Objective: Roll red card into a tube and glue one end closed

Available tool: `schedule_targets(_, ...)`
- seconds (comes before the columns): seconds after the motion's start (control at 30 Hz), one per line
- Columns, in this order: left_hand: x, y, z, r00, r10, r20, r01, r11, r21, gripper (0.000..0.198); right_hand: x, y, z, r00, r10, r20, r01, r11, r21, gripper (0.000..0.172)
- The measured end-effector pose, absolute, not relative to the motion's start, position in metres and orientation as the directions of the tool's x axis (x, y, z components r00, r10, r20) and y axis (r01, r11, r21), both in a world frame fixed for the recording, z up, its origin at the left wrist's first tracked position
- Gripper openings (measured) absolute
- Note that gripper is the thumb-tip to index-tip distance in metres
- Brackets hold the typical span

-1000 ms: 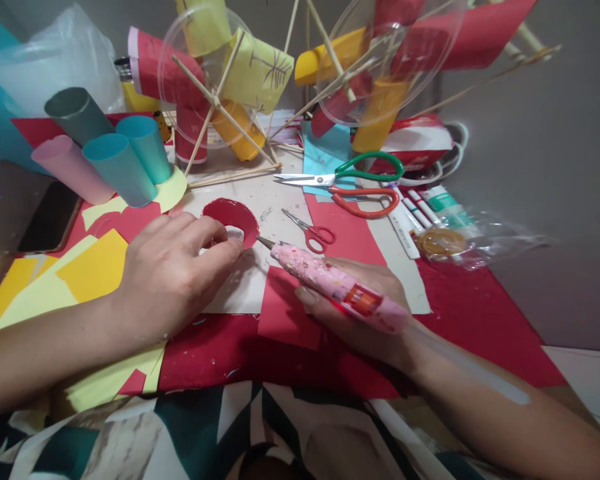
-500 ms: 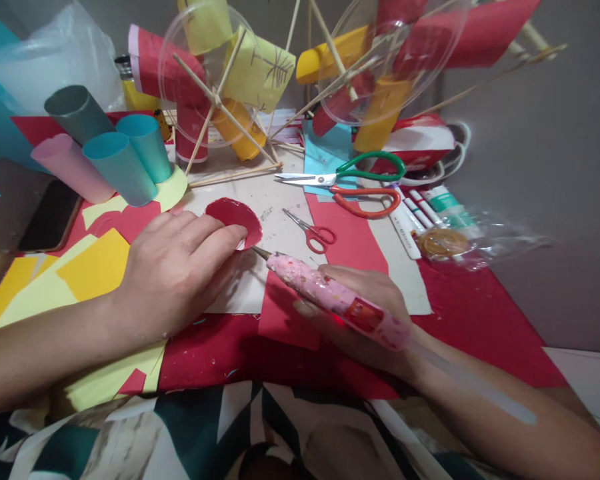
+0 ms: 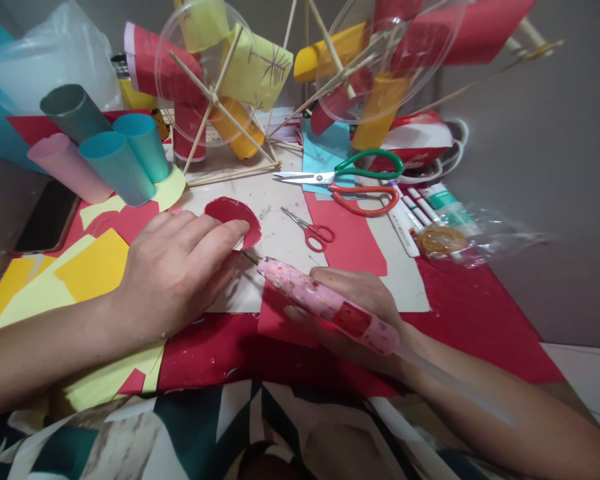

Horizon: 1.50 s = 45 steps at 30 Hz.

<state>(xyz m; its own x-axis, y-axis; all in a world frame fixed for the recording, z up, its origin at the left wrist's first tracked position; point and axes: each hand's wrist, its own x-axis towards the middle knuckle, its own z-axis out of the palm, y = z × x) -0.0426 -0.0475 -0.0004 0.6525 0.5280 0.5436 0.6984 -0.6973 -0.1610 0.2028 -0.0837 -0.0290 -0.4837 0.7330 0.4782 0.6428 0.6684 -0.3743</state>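
Note:
A pink glue gun [image 3: 325, 300] lies in my right hand [image 3: 360, 300], whose fingers wrap round its body. A clear glue stick juts from its back end over my forearm. Its metal tip is close to the near edge of a dark red round piece [image 3: 230, 210], which lies on the pale board [image 3: 405, 287]. My left hand [image 3: 180, 260] has its thumb and fingers closed on the left and near side of that round piece. Small red-handled scissors [image 3: 317, 235] lie open just right of it.
Large scissors [image 3: 325, 178] with green and orange handles lie behind. Paper tubes [image 3: 117, 167] and a phone [image 3: 47, 217] are at the left. Stick frames with paper cups [image 3: 237, 130] stand at the back. Markers [image 3: 405, 223] and rubber bands [image 3: 440, 240] are at the right.
My right hand and the glue gun have moved slightly left and down, bringing the tip nearer my left fingers. My left hand has stayed on the red round piece.

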Motion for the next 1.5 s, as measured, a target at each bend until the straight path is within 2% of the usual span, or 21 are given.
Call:
schedule_targets(0.2,-0.043,-0.049,0.001,0.651,0.548,0.525,0.715,-0.674,-0.185,0.025,0.2,-0.083,-0.029,-0.512,0.73,0.453,0.627,0.678,-0.383,0.037)
schedule_targets(0.4,-0.044,-0.049,0.0,0.645,0.589,0.487,0.726,-0.672,-0.148,0.029,0.197,-0.083,-0.029,-0.503,0.718,0.481,0.636,0.685,-0.357,0.037)
schedule_targets(0.57,-0.043,-0.048,0.0,0.653,0.546,0.525,0.707,-0.689,-0.163,0.028,0.199,-0.083,-0.029,-0.499,0.73,0.466,0.634,0.675,-0.378,0.038)
schedule_targets(0.7,-0.041,-0.048,0.0,0.653,0.524,0.547,0.698,-0.697,-0.164,0.027,0.201,-0.085,-0.026,-0.491,0.728,0.478,0.63,0.676,-0.383,0.033)
schedule_targets(1.0,-0.041,-0.049,0.002,0.648,0.547,0.53,0.712,-0.682,-0.166,0.028,0.205,-0.085,-0.024,-0.459,0.755,0.469,0.656,0.643,-0.395,0.032)
schedule_targets(1.2,-0.042,-0.05,0.002,0.635,0.565,0.526,0.724,-0.674,-0.15,0.028,0.21,-0.086,-0.027,-0.441,0.776,0.451,0.623,0.626,-0.469,0.024)
schedule_targets(1.5,-0.041,-0.049,0.004,0.638,0.554,0.535,0.718,-0.678,-0.156,0.027,0.211,-0.085,-0.032,-0.43,0.777,0.459,0.682,0.613,-0.4,0.02)
